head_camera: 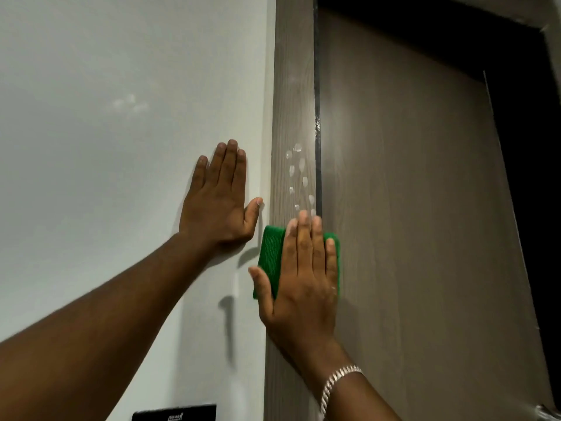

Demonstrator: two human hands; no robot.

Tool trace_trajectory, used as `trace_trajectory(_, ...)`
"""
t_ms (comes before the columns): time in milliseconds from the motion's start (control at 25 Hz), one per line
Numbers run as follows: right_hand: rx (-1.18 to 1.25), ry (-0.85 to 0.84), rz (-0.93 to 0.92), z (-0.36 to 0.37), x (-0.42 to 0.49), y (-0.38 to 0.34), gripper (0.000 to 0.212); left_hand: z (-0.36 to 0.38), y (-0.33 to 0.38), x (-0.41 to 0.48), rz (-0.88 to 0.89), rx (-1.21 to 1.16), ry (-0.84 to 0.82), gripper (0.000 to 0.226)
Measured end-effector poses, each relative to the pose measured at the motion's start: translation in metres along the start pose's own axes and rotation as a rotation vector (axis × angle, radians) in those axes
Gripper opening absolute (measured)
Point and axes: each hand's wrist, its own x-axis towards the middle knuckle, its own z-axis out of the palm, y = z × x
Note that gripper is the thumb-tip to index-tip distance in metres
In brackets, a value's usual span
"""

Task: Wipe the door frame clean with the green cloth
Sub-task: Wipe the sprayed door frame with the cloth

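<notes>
A grey wood-grain door frame (pixel 291 101) runs vertically up the middle of the view. White smudges (pixel 299 174) dot it just above my right hand. My right hand (pixel 300 278) lies flat with fingers pointing up, pressing a folded green cloth (pixel 271 253) against the frame; the cloth shows on both sides of the fingers. My left hand (pixel 220 202) rests flat and open on the white wall, left of the frame, holding nothing. A silver bracelet (pixel 337 387) sits on my right wrist.
The white wall (pixel 106 147) fills the left half and carries a few faint marks (pixel 130 103). A grey-brown door panel (pixel 409 208) stands right of the frame, with a dark gap beyond it. A black plate (pixel 174 414) sits on the wall at the bottom.
</notes>
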Motion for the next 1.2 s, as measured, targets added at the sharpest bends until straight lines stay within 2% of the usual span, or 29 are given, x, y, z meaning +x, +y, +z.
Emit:
trace_trajectory(80,-0.013,-0.021,-0.073,0.0,-0.015,0.008,0.079,0.0,0.0,0.0,-0.002,-0.002,0.009,0.079)
trace_trajectory(240,0.016,0.053,0.1,0.001,0.03,0.001,0.079,0.001,0.0,0.005,-0.041,-0.012,0.043,0.08)
trace_trajectory(400,-0.017,-0.025,-0.144,0.0,0.009,0.012,0.078,0.0,0.001,0.007,-0.038,-0.021,0.035,0.08)
trace_trajectory(560,0.029,0.022,0.01,-0.002,0.056,0.011,0.081,-0.002,0.0,0.005,-0.037,-0.006,0.022,0.081)
trace_trajectory(760,0.004,-0.018,-0.146,-0.001,0.03,0.017,0.079,-0.003,-0.001,0.009,-0.016,-0.002,0.007,0.081)
trace_trajectory(920,0.075,0.022,0.054,-0.005,0.088,0.009,0.083,-0.005,-0.01,0.014,0.078,0.047,-0.008,0.082)
trace_trajectory(960,0.074,0.038,0.043,-0.005,0.094,0.003,0.083,-0.005,-0.014,0.017,0.097,0.069,-0.018,0.083)
trace_trajectory(1080,0.039,0.006,-0.141,-0.002,0.064,0.01,0.081,-0.008,-0.018,0.025,0.106,0.075,-0.014,0.084)
trace_trajectory(1200,0.038,0.001,-0.084,0.0,0.077,0.021,0.081,-0.007,-0.016,0.025,0.059,0.06,0.01,0.083)
